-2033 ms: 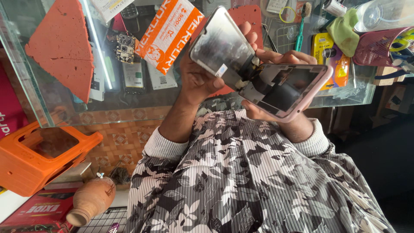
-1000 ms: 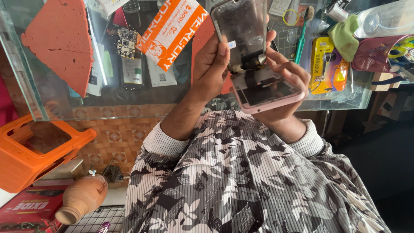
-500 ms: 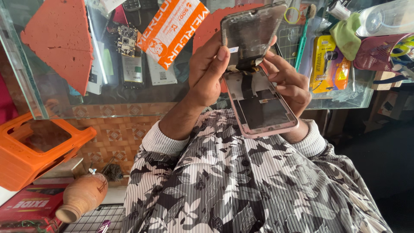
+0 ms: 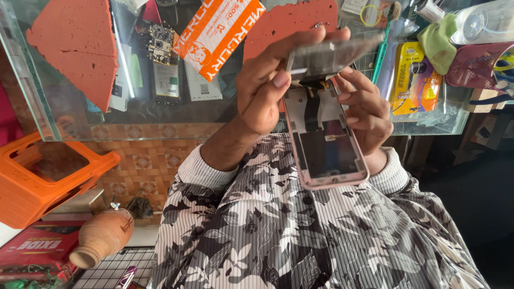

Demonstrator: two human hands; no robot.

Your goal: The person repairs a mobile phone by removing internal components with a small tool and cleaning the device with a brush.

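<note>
I hold an opened pink phone body (image 4: 327, 155) upright over my lap, with my right hand (image 4: 369, 109) gripping its right edge. My left hand (image 4: 262, 88) pinches the detached screen panel (image 4: 332, 53), tipped nearly flat above the phone's top end. A dark flex cable (image 4: 312, 104) still links the panel to the body. The inside of the phone faces me, showing a dark battery area. Both hands sit just in front of the glass table's edge.
A glass table (image 4: 64, 126) ahead carries a red mat (image 4: 75, 53), a circuit board (image 4: 159, 45), an orange packet (image 4: 217, 29), a yellow package (image 4: 415, 77) and a pink basket (image 4: 479, 64). On the left stand an orange stool (image 4: 43, 182) and a clay pot (image 4: 104, 235).
The left hand has swung the screen panel from standing upright to lying almost flat above the phone. The phone body has turned more upright and come closer to me.
</note>
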